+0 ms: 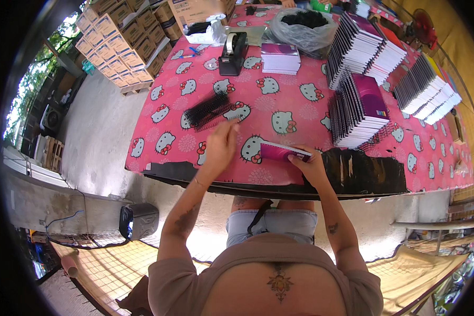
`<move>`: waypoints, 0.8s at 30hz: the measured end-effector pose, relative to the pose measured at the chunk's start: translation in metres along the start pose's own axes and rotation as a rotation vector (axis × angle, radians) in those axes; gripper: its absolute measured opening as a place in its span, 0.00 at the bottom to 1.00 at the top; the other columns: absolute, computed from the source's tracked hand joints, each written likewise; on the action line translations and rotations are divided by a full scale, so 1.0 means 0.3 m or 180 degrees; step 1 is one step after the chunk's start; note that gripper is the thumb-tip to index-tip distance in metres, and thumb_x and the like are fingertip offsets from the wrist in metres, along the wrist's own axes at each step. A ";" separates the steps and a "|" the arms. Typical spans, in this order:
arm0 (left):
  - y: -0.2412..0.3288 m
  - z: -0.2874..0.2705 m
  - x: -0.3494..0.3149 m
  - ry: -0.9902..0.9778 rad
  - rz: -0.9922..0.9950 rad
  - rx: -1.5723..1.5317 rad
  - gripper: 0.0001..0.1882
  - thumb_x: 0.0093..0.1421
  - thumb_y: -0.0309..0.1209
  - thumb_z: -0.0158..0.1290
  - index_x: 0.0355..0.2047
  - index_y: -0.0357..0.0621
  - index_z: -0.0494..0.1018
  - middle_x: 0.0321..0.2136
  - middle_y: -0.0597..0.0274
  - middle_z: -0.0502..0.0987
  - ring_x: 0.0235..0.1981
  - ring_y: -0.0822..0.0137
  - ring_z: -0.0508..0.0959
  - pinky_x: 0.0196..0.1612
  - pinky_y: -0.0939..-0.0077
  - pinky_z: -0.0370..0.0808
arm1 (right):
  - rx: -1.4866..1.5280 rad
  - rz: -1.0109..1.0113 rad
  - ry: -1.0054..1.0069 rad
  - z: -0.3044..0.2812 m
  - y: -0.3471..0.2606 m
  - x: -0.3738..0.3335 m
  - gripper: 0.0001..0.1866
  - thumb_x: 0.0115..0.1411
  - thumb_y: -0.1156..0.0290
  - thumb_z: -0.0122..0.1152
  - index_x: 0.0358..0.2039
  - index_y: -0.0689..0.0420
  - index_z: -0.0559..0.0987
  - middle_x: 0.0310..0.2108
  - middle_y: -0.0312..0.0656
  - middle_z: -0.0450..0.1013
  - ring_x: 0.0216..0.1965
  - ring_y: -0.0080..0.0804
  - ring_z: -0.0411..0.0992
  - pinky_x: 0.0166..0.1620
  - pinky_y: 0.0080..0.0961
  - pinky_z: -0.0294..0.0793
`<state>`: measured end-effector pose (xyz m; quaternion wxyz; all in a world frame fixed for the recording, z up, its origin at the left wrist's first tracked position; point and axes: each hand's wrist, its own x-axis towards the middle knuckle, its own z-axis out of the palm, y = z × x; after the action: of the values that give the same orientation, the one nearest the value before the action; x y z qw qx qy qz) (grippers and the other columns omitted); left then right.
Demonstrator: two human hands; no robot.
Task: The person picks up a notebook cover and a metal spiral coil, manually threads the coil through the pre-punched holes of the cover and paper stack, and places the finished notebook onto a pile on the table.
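Observation:
My right hand (pixel 312 164) grips the right end of a purple-covered notebook (pixel 277 151), held close to the table's front edge with its white page edge facing away from me. To the left, my left hand (pixel 223 145) has its fingers drawn together at the end of a thin black spiral binding coil (pixel 211 125). Just beyond that hand lies a heap of black spiral coils (pixel 208 109) on the pink patterned tablecloth (pixel 271 100).
Stacks of spiral-bound purple notebooks (pixel 359 113) stand at the right. Farther back are a tape dispenser (pixel 233 55), a pile of unbound purple notebooks (pixel 280 59), a plastic bag of black coils (pixel 303 31) and blue-handled pliers (pixel 194 51). Cardboard boxes (pixel 124 45) rise beyond the table's left side.

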<state>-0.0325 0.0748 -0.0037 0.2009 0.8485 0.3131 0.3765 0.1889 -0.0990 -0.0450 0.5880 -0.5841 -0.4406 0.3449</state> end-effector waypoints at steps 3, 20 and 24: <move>0.101 0.010 -0.073 -0.0207 -0.0036 -0.0575 0.10 0.64 0.27 0.55 0.45 0.37 0.78 0.28 0.55 0.76 0.27 0.64 0.74 0.28 0.71 0.70 | 0.0070 0.0065 -0.0016 -0.001 0.008 -0.004 0.12 0.58 0.77 0.66 0.44 0.64 0.81 0.35 0.33 0.78 0.38 0.17 0.72 0.44 0.18 0.71; 0.083 0.042 -0.100 0.0054 0.0313 -0.0190 0.10 0.59 0.23 0.59 0.42 0.38 0.81 0.27 0.56 0.77 0.27 0.63 0.78 0.28 0.73 0.73 | 0.0059 0.0036 -0.0007 0.003 0.019 0.002 0.14 0.60 0.76 0.65 0.46 0.63 0.79 0.37 0.35 0.78 0.40 0.19 0.72 0.46 0.19 0.71; 0.089 0.031 -0.092 -0.0110 0.0009 -0.0469 0.11 0.60 0.23 0.59 0.44 0.38 0.79 0.28 0.56 0.77 0.27 0.62 0.78 0.30 0.73 0.74 | 0.0106 0.0027 -0.0046 0.002 0.020 -0.001 0.14 0.60 0.76 0.65 0.47 0.63 0.79 0.37 0.35 0.78 0.39 0.19 0.72 0.46 0.19 0.71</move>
<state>-0.0297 0.0356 -0.0082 0.2675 0.8382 0.2799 0.3841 0.1890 -0.0985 -0.0510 0.5930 -0.5736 -0.4365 0.3590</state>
